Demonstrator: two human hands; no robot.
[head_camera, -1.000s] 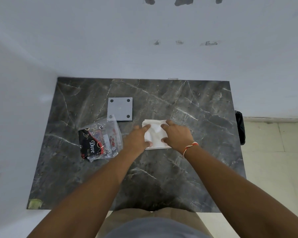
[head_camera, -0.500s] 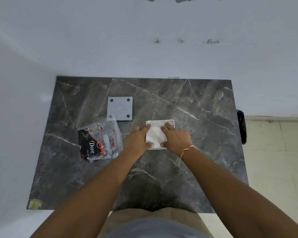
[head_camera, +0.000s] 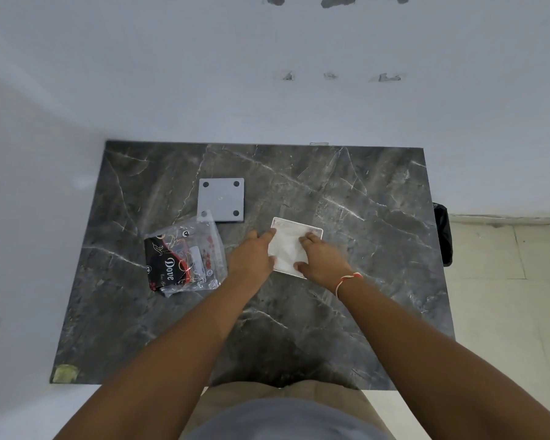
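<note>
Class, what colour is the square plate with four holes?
The plate is plain grey; head view.

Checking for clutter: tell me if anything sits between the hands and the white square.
Nothing visible does. Left hand and right hand both rest directly on the white square; the plastic packet and grey plate lie apart, to its left.

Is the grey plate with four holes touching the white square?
No, bare table separates the grey plate from the white square.

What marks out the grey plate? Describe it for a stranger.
On the dark marble table, look just beyond the clear Dove packet. The grey plate lies flat there, left of the white square. Only it has four dark corner holes.
</note>
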